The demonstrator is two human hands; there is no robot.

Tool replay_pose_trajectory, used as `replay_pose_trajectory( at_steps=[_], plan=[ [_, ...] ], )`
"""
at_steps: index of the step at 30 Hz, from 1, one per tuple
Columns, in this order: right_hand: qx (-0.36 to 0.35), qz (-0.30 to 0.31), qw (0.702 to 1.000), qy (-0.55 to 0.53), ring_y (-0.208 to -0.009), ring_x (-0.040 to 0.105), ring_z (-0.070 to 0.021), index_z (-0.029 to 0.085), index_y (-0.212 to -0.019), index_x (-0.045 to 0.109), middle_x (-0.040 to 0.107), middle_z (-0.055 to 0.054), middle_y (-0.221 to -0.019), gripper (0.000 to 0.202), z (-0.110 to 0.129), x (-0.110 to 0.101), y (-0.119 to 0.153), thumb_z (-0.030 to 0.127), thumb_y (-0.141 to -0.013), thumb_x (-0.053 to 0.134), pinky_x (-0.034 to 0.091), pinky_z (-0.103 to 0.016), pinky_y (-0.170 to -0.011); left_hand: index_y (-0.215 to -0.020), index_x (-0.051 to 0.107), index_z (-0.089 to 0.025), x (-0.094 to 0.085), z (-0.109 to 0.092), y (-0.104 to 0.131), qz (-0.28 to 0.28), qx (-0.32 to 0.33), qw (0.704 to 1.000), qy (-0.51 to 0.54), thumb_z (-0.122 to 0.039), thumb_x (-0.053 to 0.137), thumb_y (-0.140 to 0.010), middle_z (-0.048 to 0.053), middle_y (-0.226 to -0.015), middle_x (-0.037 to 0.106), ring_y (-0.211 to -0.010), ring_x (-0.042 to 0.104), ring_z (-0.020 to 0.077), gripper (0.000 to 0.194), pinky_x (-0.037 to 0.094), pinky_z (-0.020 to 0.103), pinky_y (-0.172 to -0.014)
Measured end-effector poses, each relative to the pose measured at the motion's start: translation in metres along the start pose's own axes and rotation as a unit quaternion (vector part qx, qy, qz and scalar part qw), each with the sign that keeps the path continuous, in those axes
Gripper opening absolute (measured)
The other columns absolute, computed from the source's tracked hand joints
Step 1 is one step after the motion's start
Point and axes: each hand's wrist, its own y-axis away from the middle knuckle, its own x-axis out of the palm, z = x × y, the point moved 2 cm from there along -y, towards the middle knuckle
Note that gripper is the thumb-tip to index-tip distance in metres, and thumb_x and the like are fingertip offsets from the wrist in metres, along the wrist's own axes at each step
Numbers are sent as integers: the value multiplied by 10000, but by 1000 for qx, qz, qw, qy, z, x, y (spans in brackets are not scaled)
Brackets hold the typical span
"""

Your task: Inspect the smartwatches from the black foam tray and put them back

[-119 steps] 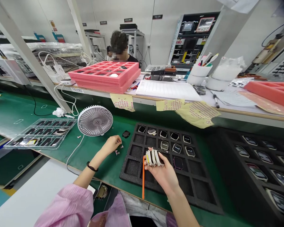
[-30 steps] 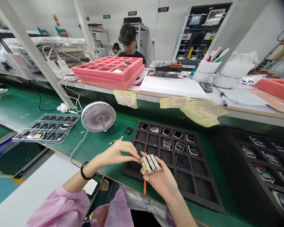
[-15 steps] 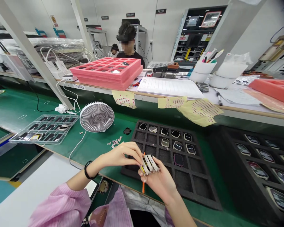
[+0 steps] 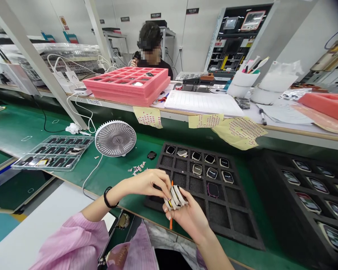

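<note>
A stack of watch cases is held up in the right hand, over the near left part of the black tray; its ends are gripped between the thumb and the bent fingers, and the palm is turned upward. The near end of the stack, where a patch of yellow shows, is touched by the left hand, whose fingers are curled and drawn close together; whether anything small is pinched between those tips cannot be told. The step in hand appears to be fine fingertip work on the endmost case. For the next move, a light, exact touch seems called for from the left, with the stack kept firmly squeezed so that no case is slid loose. An orange stick is partly hidden behind the right hand. Small silvery pieces are scattered on the green table beyond the left hand, near a black case. Watches are set in separate compartments of the black tray, among them a purple-rimmed watch. To the left, a round fan is placed beside a clear tray in which dark parts are laid.
</note>
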Motion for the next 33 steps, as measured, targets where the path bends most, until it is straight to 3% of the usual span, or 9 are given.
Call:
replay_pose_trajectory(
  at_steps=[6, 11, 17, 21, 24, 26, 29, 33],
  plan=[
    [9, 6, 1000, 28, -631, 626, -197, 118, -880, 656, 649, -60, -763, 322, -3, -3, 0, 424, -783, 630, 475, -278, -492, -865, 729, -166, 3, 10, 1, 2, -39, 994, 104, -332, 664, -818, 76, -885, 641, -821, 606, 153, 185, 480, 233, -744],
    [-29, -13, 996, 87, -651, 631, -201, 146, -1089, 588, 639, -51, -757, 327, -8, -10, 4, 365, -847, 586, 509, -317, -543, -799, 610, -154, 10, 16, 4, -5, -57, 997, 60, -410, 704, -763, 33, -800, 592, -745, 560, 137, 275, 442, 230, -686],
    [-13, -28, 994, 101, -607, 619, -187, 143, -1130, 557, 648, -70, -821, 412, -23, -17, 3, 393, -810, 630, 492, -304, -495, -722, 518, -163, 21, 19, 10, 10, -55, 998, 20, -437, 648, -805, 19, -764, 582, -723, 532, 130, 315, 395, 232, -689],
    [12, -37, 995, 89, -596, 622, -185, 141, -1184, 541, 662, -91, -878, 505, -32, -18, -1, 417, -777, 659, 485, -298, -482, -691, 492, -162, 24, 27, 18, 21, -108, 992, 68, -452, 685, -767, 11, -742, 565, -685, 517, 125, 357, 386, 219, -628],
    [38, -30, 995, 82, -604, 632, -199, 152, -1268, 496, 674, -104, -913, 616, -34, -17, -3, 436, -751, 673, 485, -304, -483, -676, 503, -156, 13, 41, 30, 7, -157, 983, 91, -450, 711, -740, 15, -746, 582, -694, 536, 132, 366, 401, 219, -633],
    [38, -25, 996, 79, -611, 635, -204, 163, -1316, 461, 681, -109, -926, 653, -30, -17, -2, 429, -756, 667, 487, -307, -484, -731, 549, -151, -3, 55, 43, -53, -218, 974, 20, -423, 662, -793, 25, -773, 596, -711, 550, 142, 301, 409, 230, -652],
    [12, -23, 997, 73, -631, 641, -204, 176, -1352, 433, 686, -115, -954, 625, -19, -19, -1, 399, -801, 623, 492, -308, -496, -847, 606, -149, -25, 79, 67, -134, -326, 918, -184, -334, 538, -876, 55, -883, 599, -752, 562, 166, 200, 411, 256, -675],
    [4, -17, 998, 66, -656, 648, -216, 168, -1367, 422, 684, -129, -980, 589, -10, -21, -1, 379, -840, 578, 496, -321, -513, -980, 621, -174, -29, 99, 81, -81, -355, 891, -271, -278, 498, -878, 81, -1022, 583, -914, 561, 212, 190, 429, 284, -761]
  ],
)
